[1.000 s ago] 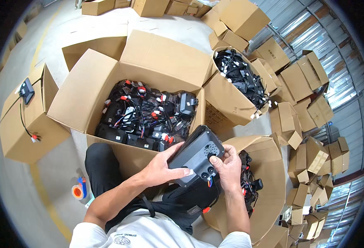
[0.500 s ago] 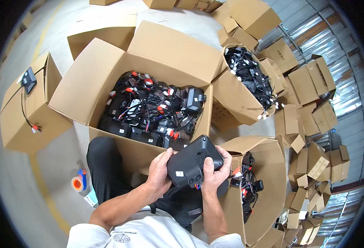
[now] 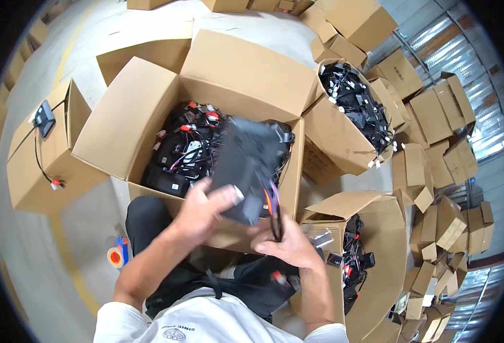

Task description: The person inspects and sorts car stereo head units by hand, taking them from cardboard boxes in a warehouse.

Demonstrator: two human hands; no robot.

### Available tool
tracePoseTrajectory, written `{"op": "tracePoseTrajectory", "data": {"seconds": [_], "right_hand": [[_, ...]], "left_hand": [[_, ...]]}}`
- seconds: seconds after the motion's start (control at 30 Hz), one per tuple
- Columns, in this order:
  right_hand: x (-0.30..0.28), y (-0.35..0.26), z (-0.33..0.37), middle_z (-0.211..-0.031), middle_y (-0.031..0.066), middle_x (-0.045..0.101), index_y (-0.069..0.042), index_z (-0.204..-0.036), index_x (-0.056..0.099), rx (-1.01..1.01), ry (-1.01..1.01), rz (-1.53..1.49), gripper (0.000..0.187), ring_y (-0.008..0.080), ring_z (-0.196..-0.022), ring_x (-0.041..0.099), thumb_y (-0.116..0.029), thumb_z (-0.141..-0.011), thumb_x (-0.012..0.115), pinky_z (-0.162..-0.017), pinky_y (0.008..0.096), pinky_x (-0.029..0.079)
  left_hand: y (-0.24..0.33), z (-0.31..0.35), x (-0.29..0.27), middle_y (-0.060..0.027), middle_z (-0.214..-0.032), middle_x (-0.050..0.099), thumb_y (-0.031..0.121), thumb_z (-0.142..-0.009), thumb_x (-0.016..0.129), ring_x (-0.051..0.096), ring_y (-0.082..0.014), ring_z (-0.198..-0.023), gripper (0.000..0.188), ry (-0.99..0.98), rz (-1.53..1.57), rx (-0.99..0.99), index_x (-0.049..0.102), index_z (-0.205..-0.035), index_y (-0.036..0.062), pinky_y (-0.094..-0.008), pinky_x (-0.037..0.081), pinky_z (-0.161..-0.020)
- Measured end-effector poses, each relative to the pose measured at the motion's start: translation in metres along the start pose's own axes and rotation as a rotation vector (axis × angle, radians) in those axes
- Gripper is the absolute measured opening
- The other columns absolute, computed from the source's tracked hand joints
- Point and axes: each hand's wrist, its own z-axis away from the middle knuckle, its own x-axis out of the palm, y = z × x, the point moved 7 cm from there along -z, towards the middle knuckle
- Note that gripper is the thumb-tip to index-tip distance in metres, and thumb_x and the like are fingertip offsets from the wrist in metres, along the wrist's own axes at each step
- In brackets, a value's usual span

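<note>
A flat black plastic electronic unit [image 3: 243,166], smeared by motion, is tilted above the large open carton [image 3: 109,126]. My left hand [image 3: 203,208] is closed on its lower left edge, thumb across the face. At its lower end, my right hand [image 3: 291,243] is closed around the unit's black cable [image 3: 277,223]; some fingers are hidden or blurred. Orange and blue wires [image 3: 272,197] show above that hand. Below it dangles a blurred red and white connector [image 3: 279,278]. Inside the carton lie several similar black units [image 3: 169,178] with tangled cables and red-and-white plugs.
Right of my knees stands an open carton [image 3: 383,257] of black parts; another carton [image 3: 335,134] full of wired units is behind it. A closed carton [image 3: 52,166] at left bears one unit [image 3: 44,119]. An orange-and-blue tape dispenser [image 3: 116,255] lies on the floor. Cartons are heaped far right.
The unit has moved up and away from my body, over the carton, and turned upright. My right hand has shifted from its side down to the cable. Wires and a connector now hang free.
</note>
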Motion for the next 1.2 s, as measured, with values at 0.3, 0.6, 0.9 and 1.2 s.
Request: {"op": "tracePoseTrajectory", "data": {"seconds": [0.3, 0.6, 0.9, 1.2], "right_hand": [[-0.05, 0.021, -0.043, -0.082, 0.0033, 0.06, 0.003, -0.137, 0.048, 0.092, 0.154, -0.213, 0.046, 0.0077, -0.063, 0.057, -0.012, -0.096, 0.063, -0.059, 0.0239, 0.053], [-0.147, 0.029, -0.093, -0.112, 0.0175, 0.063, 0.01, -0.147, 0.028, -0.064, 0.441, -0.497, 0.068, 0.0151, -0.077, 0.063, -0.001, -0.09, 0.062, -0.074, 0.0308, 0.057], [-0.153, 0.065, -0.111, -0.1, 0.0107, 0.064, 0.009, -0.145, 0.034, 0.103, 0.531, -0.255, 0.065, 0.0112, -0.073, 0.062, -0.007, -0.091, 0.065, -0.065, 0.026, 0.055], [-0.145, 0.055, -0.114, -0.096, 0.0091, 0.064, 0.005, -0.145, 0.036, 0.097, 0.485, -0.158, 0.06, 0.0103, -0.072, 0.059, -0.009, -0.093, 0.064, -0.065, 0.025, 0.052]], "left_hand": [[0.015, -0.123, -0.061, -0.0104, -0.111, 0.065, 0.031, -0.091, 0.071, 0.066, -0.023, -0.099, 0.045, 0.137, -0.293, -0.128, 0.057, -0.123, 0.0022, -0.0473, 0.058, -0.086], [-0.06, -0.258, -0.052, -0.0161, -0.113, 0.064, 0.024, -0.086, 0.076, 0.067, -0.0262, -0.1, 0.06, 0.056, -0.406, -0.111, 0.049, -0.131, -0.007, -0.0484, 0.06, -0.085], [-0.076, -0.329, -0.056, -0.0196, -0.114, 0.063, 0.037, -0.08, 0.075, 0.066, -0.0273, -0.099, 0.075, -0.265, -0.762, -0.325, 0.048, -0.131, -0.0111, -0.0431, 0.061, -0.079], [-0.095, -0.303, -0.086, -0.0195, -0.119, 0.059, 0.033, -0.085, 0.07, 0.064, -0.0315, -0.105, 0.061, -0.237, -0.605, -0.546, 0.05, -0.127, -0.0061, -0.0509, 0.06, -0.081]]}}
